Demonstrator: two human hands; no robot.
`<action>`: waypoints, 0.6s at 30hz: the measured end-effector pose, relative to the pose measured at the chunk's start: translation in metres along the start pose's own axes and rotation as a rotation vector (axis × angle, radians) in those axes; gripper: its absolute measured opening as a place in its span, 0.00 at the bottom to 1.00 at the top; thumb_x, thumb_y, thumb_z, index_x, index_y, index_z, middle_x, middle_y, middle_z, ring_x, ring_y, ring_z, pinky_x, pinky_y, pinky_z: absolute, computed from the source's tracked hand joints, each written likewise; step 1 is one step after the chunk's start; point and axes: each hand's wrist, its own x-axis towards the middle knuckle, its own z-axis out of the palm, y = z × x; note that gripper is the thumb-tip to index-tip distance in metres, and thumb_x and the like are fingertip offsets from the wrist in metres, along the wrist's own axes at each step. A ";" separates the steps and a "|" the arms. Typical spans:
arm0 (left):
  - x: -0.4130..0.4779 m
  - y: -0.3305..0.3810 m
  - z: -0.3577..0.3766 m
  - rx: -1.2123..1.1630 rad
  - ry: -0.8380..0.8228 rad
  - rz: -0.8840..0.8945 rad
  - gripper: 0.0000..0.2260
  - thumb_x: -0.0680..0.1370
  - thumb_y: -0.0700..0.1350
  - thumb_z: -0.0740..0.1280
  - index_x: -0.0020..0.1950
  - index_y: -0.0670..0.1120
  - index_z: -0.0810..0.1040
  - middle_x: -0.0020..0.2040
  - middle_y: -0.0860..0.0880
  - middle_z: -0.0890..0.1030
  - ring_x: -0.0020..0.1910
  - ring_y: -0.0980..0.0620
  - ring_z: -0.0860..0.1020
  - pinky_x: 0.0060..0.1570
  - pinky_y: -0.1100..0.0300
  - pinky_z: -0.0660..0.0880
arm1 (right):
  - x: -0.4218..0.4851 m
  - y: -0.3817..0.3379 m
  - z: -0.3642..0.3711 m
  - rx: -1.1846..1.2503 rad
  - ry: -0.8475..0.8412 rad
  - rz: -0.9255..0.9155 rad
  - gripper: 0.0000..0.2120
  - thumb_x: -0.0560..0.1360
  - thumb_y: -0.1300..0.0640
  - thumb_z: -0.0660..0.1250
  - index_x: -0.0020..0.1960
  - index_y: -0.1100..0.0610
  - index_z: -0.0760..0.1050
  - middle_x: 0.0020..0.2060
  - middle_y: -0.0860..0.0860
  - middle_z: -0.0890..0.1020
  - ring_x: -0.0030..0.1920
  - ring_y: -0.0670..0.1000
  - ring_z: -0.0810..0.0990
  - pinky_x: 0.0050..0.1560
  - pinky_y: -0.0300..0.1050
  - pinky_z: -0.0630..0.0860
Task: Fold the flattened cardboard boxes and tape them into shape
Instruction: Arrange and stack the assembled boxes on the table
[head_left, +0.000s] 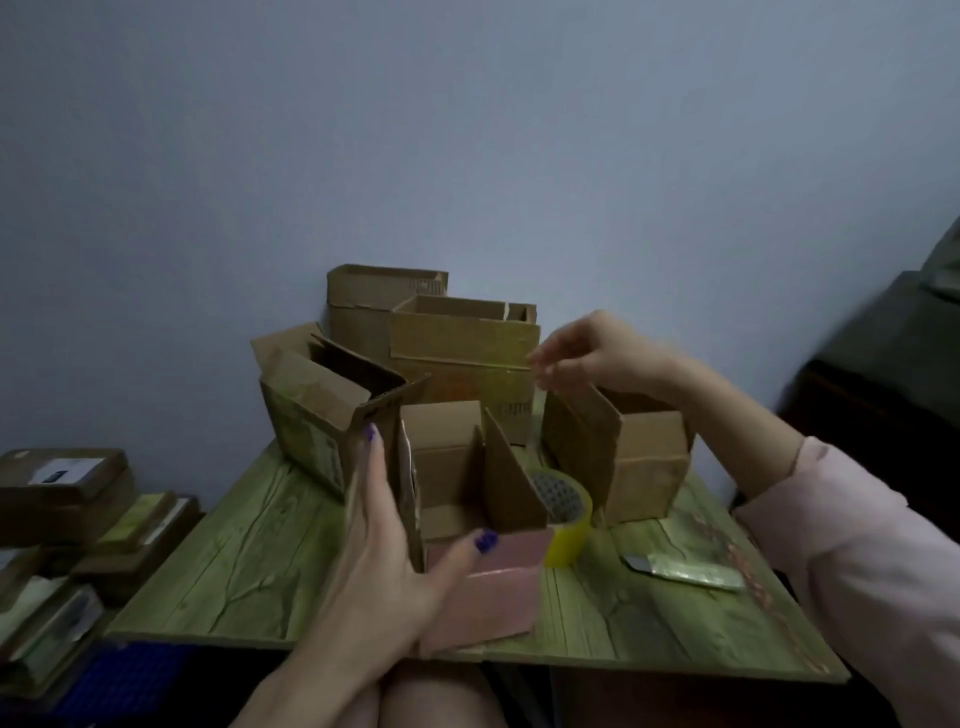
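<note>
A small open cardboard box (483, 577) stands at the table's front edge, flaps up, its front face taped and pinkish. My left hand (384, 540) grips its left front corner, fingers flat along the left side and thumb on the front. My right hand (587, 358) hovers in the air above a folded box (644, 462) on the right, fingers loosely curled and blurred; nothing is visibly held in it. A roll of yellow tape (566, 525) sits just right of the held box.
Several folded boxes (462, 343) are stacked at the back against the wall, one tilted at the left (322, 410). A foil packet (685, 569) lies on the green wooden table (234, 566). Flattened boxes (67, 499) pile up at the left. Dark furniture (883, 405) stands right.
</note>
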 end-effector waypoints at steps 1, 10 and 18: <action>0.009 0.013 -0.011 0.017 0.090 0.074 0.50 0.58 0.82 0.51 0.71 0.63 0.32 0.69 0.73 0.35 0.74 0.65 0.42 0.71 0.61 0.45 | 0.014 -0.001 -0.009 0.011 0.042 0.009 0.10 0.75 0.65 0.67 0.56 0.62 0.79 0.47 0.55 0.84 0.45 0.46 0.83 0.46 0.36 0.80; 0.238 0.047 -0.065 0.440 -0.131 -0.249 0.36 0.78 0.54 0.63 0.76 0.38 0.49 0.76 0.40 0.56 0.73 0.41 0.60 0.68 0.52 0.63 | 0.125 0.026 -0.008 -0.341 -0.154 0.336 0.26 0.73 0.53 0.71 0.69 0.55 0.69 0.64 0.54 0.72 0.63 0.59 0.72 0.55 0.53 0.78; 0.331 -0.007 -0.041 0.141 -0.386 -0.538 0.29 0.78 0.44 0.66 0.75 0.41 0.57 0.76 0.42 0.56 0.70 0.40 0.66 0.65 0.50 0.71 | 0.166 0.068 -0.008 -0.266 -0.064 0.390 0.16 0.64 0.60 0.79 0.46 0.64 0.78 0.38 0.58 0.82 0.40 0.56 0.84 0.41 0.47 0.83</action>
